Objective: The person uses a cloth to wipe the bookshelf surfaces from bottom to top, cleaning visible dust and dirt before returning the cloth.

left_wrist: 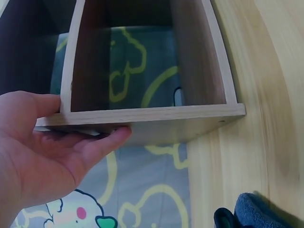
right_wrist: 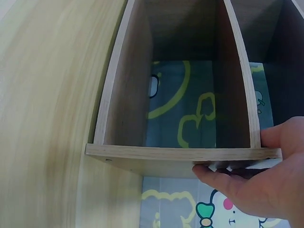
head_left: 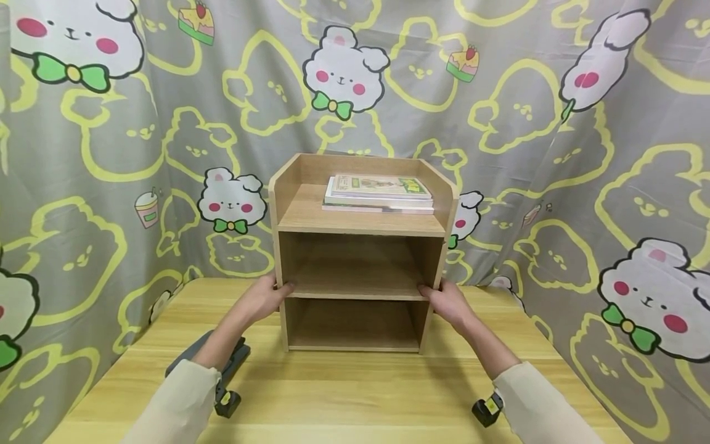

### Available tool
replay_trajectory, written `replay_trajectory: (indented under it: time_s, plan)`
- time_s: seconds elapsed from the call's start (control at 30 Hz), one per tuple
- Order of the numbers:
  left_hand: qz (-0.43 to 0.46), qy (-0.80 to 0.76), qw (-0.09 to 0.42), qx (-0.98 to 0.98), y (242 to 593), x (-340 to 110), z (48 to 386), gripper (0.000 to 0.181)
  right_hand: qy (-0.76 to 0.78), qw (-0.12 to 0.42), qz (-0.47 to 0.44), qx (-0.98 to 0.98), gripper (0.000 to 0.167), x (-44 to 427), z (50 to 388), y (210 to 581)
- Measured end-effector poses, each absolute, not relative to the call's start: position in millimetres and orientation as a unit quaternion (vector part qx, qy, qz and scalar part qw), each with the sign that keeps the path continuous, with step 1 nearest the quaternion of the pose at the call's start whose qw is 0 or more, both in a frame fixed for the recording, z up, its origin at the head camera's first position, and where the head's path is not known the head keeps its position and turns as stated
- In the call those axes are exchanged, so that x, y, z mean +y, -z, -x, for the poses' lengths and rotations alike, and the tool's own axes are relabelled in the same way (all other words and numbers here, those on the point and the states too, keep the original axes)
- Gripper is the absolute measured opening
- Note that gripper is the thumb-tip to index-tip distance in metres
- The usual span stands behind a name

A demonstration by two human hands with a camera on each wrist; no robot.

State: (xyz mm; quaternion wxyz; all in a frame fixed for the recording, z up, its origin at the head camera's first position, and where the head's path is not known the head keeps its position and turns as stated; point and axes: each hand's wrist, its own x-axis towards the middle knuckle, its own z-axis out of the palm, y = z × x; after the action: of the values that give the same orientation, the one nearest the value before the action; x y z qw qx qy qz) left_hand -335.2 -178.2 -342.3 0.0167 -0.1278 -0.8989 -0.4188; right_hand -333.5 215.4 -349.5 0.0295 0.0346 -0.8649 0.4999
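A small light-wood shelf unit stands upright on the table, with a raised rim round its top and two compartments facing me. My left hand grips its left side panel near the middle board, thumb at the front edge and fingers along the outside. On the opposite side panel, my right hand holds on at about the same height. In the wrist views, the left hand and the right hand each have the panel between thumb and fingers. A short stack of books lies flat on the top board.
A dark blue cloth-like item lies on the wooden table, partly hidden behind my left forearm. Grey curtains with cartoon bears hang behind the shelf and along both sides.
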Motion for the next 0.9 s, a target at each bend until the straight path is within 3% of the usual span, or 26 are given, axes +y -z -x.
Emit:
replay_trajectory:
  time_s: [0.63, 0.9]
  plan:
    - [0.126, 0.390, 0.021, -0.912, 344.3, -180.7, 334.1, 0.054, -0.504, 0.019, -0.047, -0.862, 0.056, 219.5, 333.2, 352.1]
    - [0.135, 0.331, -0.009, -0.934, 341.8, -191.5, 325.0, 0.073, -0.502, 0.028, -0.051, -0.863, 0.054, 219.8, 332.3, 353.6]
